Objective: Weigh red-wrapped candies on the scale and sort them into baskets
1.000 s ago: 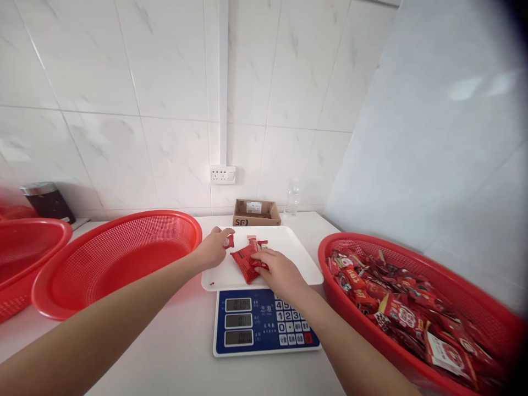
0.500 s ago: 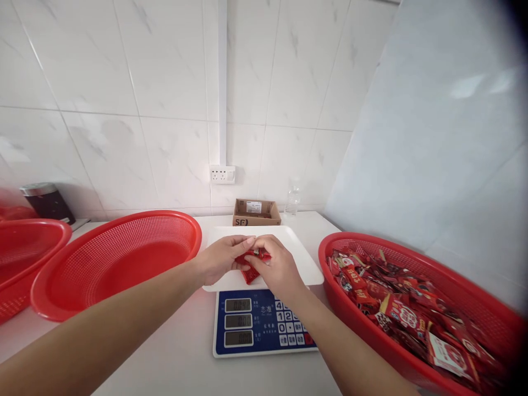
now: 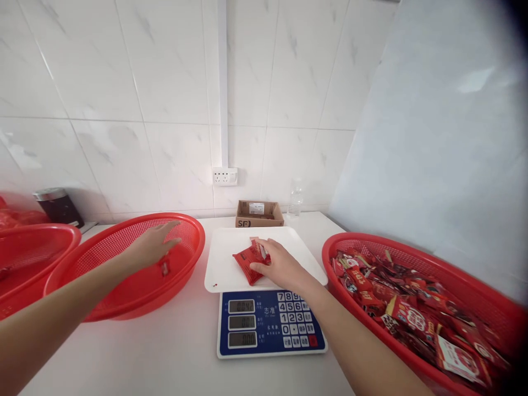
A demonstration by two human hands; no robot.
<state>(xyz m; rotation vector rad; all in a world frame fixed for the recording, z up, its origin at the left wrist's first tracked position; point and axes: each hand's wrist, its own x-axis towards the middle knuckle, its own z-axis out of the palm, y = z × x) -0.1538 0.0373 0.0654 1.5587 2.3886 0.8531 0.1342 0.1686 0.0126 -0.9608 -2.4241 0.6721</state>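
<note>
My left hand is over the middle red basket, fingers stretched out and thumb apart. Just below it, a small red packet hangs blurred in the air, clear of the fingers. On the white pan of the digital scale lie red snack packets. My right hand is above the pan, with thumb and fingers closed around one red packet that overlaps the others. Part of that packet is hidden by the hand.
A red basket heaped with snack packets stands to the right. Another red basket is at the far left, near a dark canister. Behind the scale are a cardboard box and a clear bottle.
My hands have parted. The left one has swung left from the scale to over the middle basket and let go of a small packet. The right one remains over the pan.
</note>
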